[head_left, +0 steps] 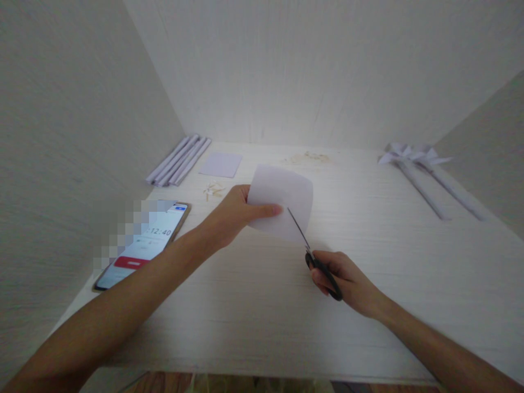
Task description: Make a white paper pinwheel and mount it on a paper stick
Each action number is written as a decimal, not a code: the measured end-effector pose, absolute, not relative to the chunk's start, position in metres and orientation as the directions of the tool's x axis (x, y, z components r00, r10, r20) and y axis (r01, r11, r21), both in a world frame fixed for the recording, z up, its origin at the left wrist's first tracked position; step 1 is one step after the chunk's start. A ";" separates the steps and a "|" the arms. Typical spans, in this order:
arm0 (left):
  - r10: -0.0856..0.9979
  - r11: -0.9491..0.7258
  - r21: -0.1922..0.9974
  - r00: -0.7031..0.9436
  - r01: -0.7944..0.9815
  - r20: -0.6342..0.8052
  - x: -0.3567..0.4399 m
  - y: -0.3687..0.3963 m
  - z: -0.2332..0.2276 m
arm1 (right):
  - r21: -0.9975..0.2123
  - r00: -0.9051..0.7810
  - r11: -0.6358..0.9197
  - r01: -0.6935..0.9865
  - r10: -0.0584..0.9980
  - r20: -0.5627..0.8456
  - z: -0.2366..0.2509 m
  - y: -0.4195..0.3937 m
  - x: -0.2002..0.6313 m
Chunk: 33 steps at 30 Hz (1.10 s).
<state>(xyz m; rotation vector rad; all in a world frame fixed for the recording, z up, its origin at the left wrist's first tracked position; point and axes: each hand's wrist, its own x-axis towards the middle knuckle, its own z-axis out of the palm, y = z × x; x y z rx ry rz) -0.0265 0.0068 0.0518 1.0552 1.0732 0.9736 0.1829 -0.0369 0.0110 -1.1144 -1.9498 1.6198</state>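
Note:
My left hand pinches the left edge of a white square paper sheet and holds it up above the pale wooden table. My right hand grips black-handled scissors. Their thin blades point up and left and reach into the sheet's lower edge.
A phone with a lit timer screen lies at the left. Several rolled paper sticks, a flat paper square and small wooden pins sit at the back left. Paper pinwheels on sticks lie at the back right. White walls enclose the table.

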 end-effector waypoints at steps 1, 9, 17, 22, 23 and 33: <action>0.959 0.219 0.970 0.206 -0.102 -0.195 -0.027 0.007 0.051 | -0.941 -0.617 0.029 0.336 0.762 -0.197 0.011 -0.037 0.183; 0.958 0.234 0.965 0.199 -0.117 -0.208 -0.026 0.006 0.053 | -0.946 -0.623 0.030 0.321 0.759 -0.188 0.008 -0.038 0.183; 0.984 0.167 0.969 0.098 -0.180 -0.152 -0.025 0.011 0.052 | -0.964 -0.641 -0.016 0.267 0.744 -0.190 0.008 -0.036 0.184; 0.982 0.176 0.965 0.107 -0.196 -0.157 -0.026 0.012 0.052 | -0.984 -0.689 -0.061 0.167 0.707 -0.161 0.008 -0.035 0.186; 0.979 0.187 0.959 0.122 -0.211 -0.164 -0.026 0.011 0.053 | -0.986 -0.700 -0.070 0.154 0.697 -0.159 0.008 -0.034 0.187; 0.919 0.322 0.921 0.305 -0.220 -0.248 -0.028 0.007 0.061 | -0.975 -0.814 -0.223 0.016 0.563 -0.142 0.005 -0.031 0.195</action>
